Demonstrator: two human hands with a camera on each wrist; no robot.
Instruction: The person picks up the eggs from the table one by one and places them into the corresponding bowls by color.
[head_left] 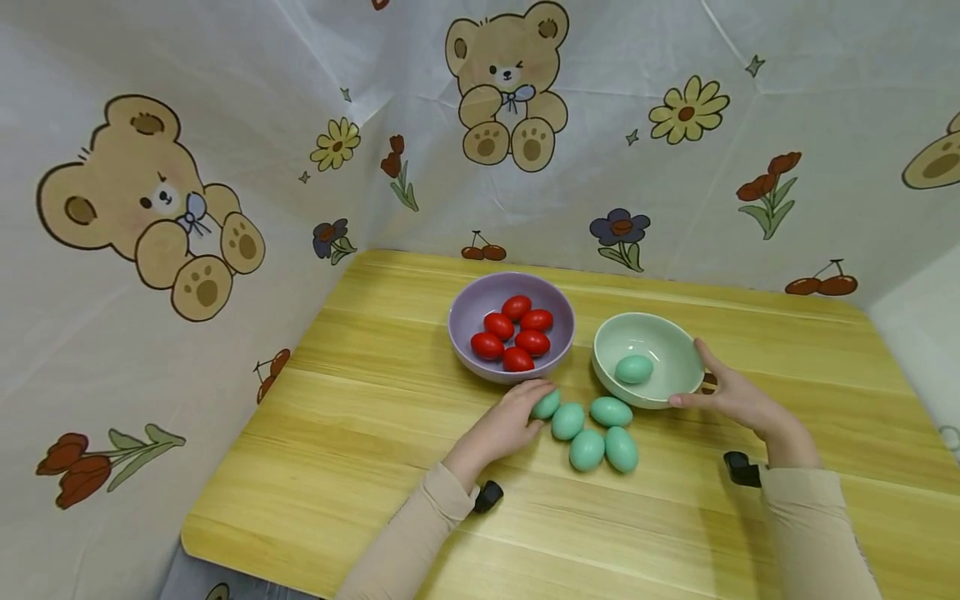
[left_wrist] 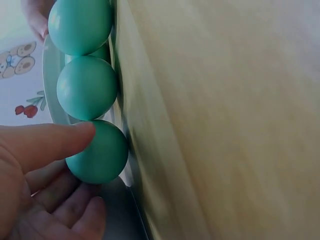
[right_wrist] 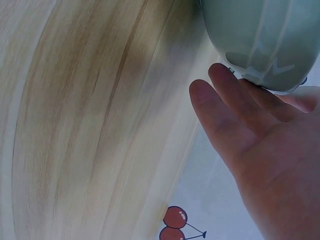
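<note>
In the head view, my left hand (head_left: 506,422) pinches a green egg (head_left: 547,405) at the left end of a cluster of green eggs (head_left: 587,450). The left wrist view shows the thumb on top of that egg (left_wrist: 102,155), with the other fingers bent behind it. My right hand (head_left: 742,403) touches the right side of a pale green bowl (head_left: 678,350), thumb and index finger spread along its rim. Its fingers are fairly straight in the right wrist view, beside the bowl (right_wrist: 265,45). One green egg (head_left: 634,369) lies inside this bowl.
A purple bowl (head_left: 462,321) holding several red eggs (head_left: 517,307) stands left of the green bowl, behind my left hand. Everything rests on a wooden table (head_left: 315,467). A sheet printed with bears (head_left: 420,75) covers the walls behind and to the left.
</note>
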